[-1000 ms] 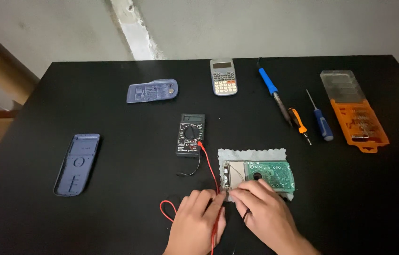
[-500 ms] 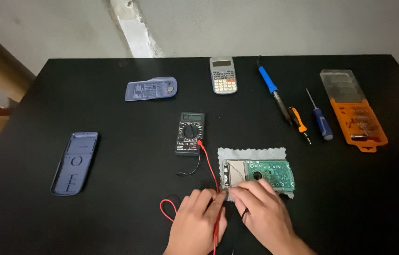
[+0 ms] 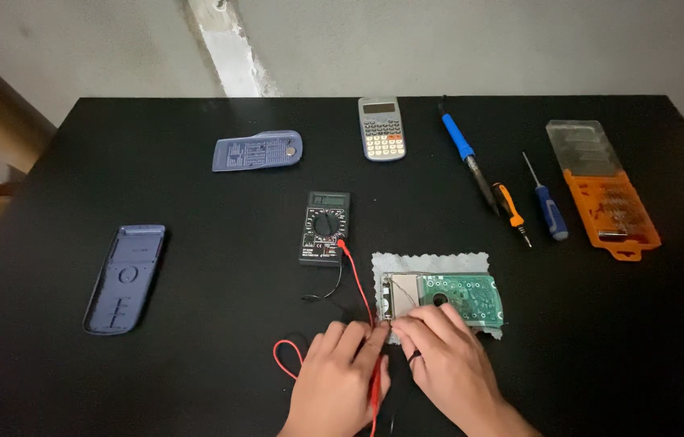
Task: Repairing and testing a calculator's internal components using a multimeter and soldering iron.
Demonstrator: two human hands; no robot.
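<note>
On the far left of the matte black surface lies a long blue plastic shell half, hollow side up, well apart from everything else. Farther back and to the right rests a shorter blue plastic cover piece. Near the middle sits a small black handheld multimeter with a rotary dial; a thin red test lead runs from its lower corner down toward the person.

The left hand is closed around a red probe, its fingers curled on the shaft and the tip aimed at the near left corner of a green printed circuit board with a silvery display panel. The board lies flat on a pale grey cloth with pinked edges, just right of the meter and directly in front of the person. The right hand rests beside the left, its fingers pressed together at the same corner of the board; whether they pinch a second probe cannot be told, though a dark lead shows beneath them.

The board looks light, stiff and fragile, with fine wires at the display end; it seems best held by its bare edges, away from the solder points.

Behind stands a grey pocket calculator. To the right lie a blue-handled soldering iron, an orange-and-black screwdriver, a blue-handled screwdriver, and an orange bit case with a clear lid.
</note>
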